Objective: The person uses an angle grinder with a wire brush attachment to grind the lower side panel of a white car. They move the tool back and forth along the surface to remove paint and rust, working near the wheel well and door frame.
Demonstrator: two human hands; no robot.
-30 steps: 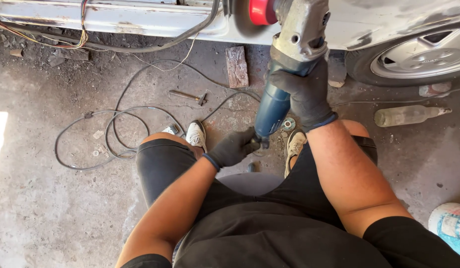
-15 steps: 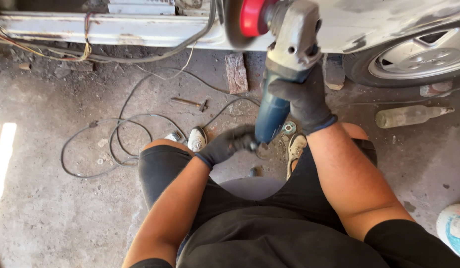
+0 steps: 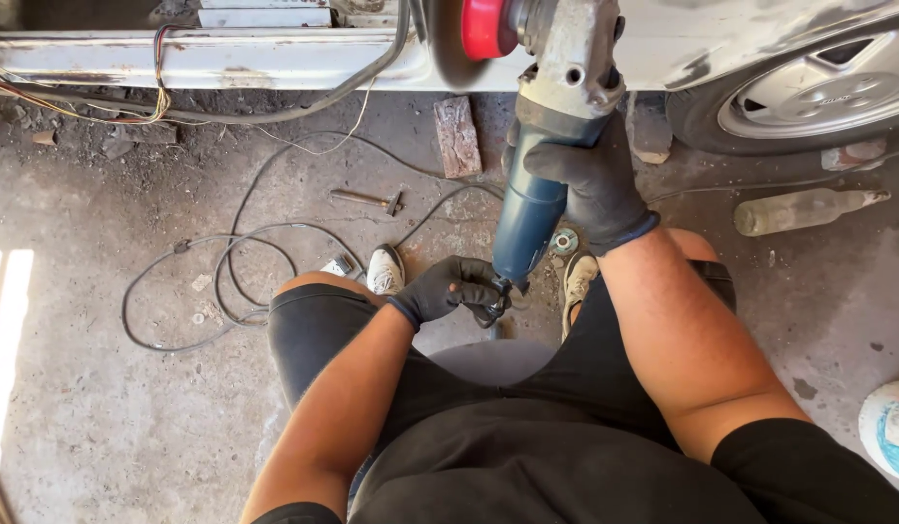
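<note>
Angle grinder [image 3: 542, 165] stands upright: right hand [image 3: 585, 180] fingers wrap its blue body, left hand [image 3: 449, 289] fingers pinch the cord [image 3: 493, 303] at its base.

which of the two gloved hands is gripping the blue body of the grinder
The right hand: it wraps the angle grinder around its blue body, up near the grey head. The left hand sits lower, at the tail end where the cord comes out.

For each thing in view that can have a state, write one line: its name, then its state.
Angle grinder: held up, red disc at car sill.
Right hand: gloved, gripping grinder body.
Left hand: gloved, pinching the tail end.
Cable: looped on floor.
Bottle: lying flat.
Hammer: lying untouched.
</note>
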